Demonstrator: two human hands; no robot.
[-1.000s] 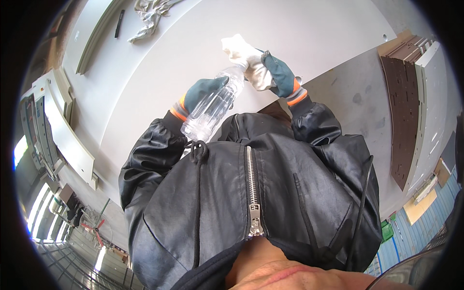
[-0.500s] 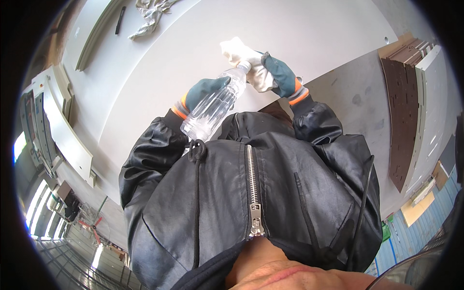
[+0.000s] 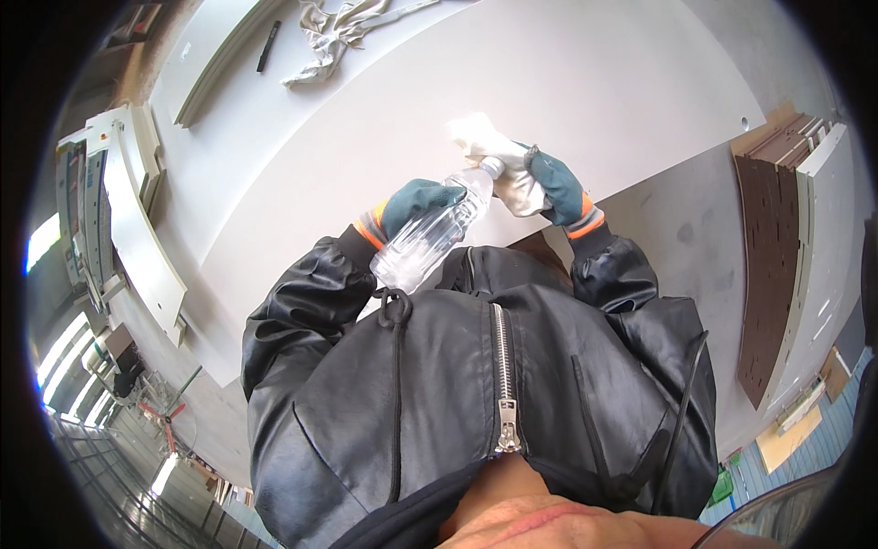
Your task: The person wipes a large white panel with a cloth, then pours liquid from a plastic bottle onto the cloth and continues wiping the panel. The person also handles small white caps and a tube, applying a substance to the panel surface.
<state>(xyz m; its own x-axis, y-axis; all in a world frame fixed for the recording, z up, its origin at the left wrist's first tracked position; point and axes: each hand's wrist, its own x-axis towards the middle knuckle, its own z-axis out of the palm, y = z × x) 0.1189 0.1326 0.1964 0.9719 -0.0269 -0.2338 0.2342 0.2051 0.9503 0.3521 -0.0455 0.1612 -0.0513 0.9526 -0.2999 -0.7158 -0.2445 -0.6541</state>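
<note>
Two gloved hands of mine meet over a broad pale panel (image 3: 604,82), one on a bottle, one on a cloth. My left hand (image 3: 416,207), in a dark green glove with an orange-edged grey cuff, closes around the clear bottle (image 3: 422,245); the thumb lies along its near side, and the other fingers are mostly hidden. The bottle tilts, its base low by my black jacket (image 3: 366,412) and its neck pointing up and right, with a pale cap (image 3: 492,166) at the end. My right hand (image 3: 560,190), gloved alike, pinches a bunched white cloth (image 3: 501,157) between thumb and fingers, though I cannot tell how the fingertips hidden behind it sit. The cloth lies right at the cap, its loose end standing up to the left; whether the two touch, I cannot tell

Farther off, at the upper left, a black marker (image 3: 268,46) lies near a crumpled grey-white rag (image 3: 337,38). Well to my right stand dark brown boards (image 3: 765,274) beside pale ones, and at the lower left there is a fan (image 3: 167,419) with red blades
</note>
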